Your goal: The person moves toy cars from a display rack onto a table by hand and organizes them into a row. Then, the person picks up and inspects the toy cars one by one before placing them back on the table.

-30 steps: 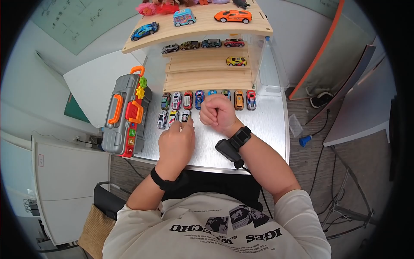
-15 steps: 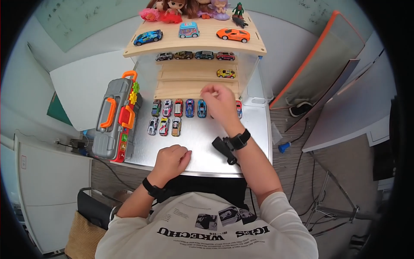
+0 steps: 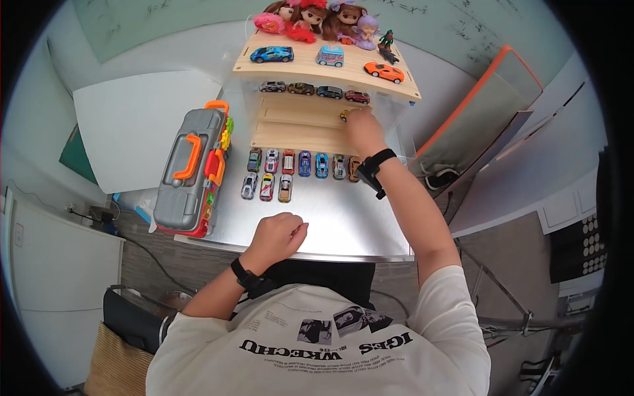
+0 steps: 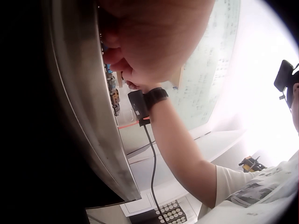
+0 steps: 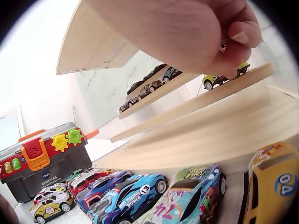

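My right hand (image 3: 365,131) reaches to a lower tier of the wooden display shelf (image 3: 300,136). In the right wrist view its curled fingers grip the yellow toy car (image 5: 212,81), which stands on that tier and is partly hidden by the hand. My left hand (image 3: 277,236) rests loosely curled near the table's front edge, holding nothing. Ahead of it stand two rows of toy cars, among them a gold-and-white car (image 3: 285,188), a blue car (image 5: 128,198) and an orange-yellow car (image 5: 275,182).
A grey toy toolbox (image 3: 191,168) with orange handles stands at the table's left. Several small cars line the upper tier, including a red one (image 3: 357,97). The top board carries dolls (image 3: 307,23), a blue car (image 3: 272,54), a small bus (image 3: 330,56) and an orange car (image 3: 384,72).
My right hand has moved from over the front row of cars up to the yellow car on the shelf. My left hand has drawn back from the gold-and-white car toward the table edge.
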### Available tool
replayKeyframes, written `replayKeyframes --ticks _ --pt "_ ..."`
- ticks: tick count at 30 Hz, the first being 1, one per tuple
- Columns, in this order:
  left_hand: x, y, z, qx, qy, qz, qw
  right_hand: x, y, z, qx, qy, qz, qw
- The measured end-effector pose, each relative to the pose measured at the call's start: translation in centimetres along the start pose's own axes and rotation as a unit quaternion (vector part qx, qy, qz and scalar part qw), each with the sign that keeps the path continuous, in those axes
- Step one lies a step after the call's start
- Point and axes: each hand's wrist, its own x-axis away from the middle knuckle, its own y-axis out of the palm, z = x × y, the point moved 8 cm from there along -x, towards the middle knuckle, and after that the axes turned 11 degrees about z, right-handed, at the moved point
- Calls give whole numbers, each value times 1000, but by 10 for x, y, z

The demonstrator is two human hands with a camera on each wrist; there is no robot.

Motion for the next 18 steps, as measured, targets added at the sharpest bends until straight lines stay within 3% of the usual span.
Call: replayKeyframes --ticks 5,7,8,9,12,18 --pt "1 -5 0 35 11 39 999 36 -46 -27 -53 -52 30 997" --pt "1 -11 -4 50 -4 56 997 75 -59 -45 -183 13 -41 982" --pt "2 -13 -7 62 -20 67 996 97 -58 -56 -203 -21 -9 979" --pt "4 -14 -7 66 -19 66 995 117 -53 -65 -232 -32 -28 972" --pt "6 -21 -13 -30 -11 58 998 163 -54 -94 -203 -49 -20 978" --pt "5 -31 -29 -61 -10 104 993 189 -49 -114 -207 -62 -14 976"
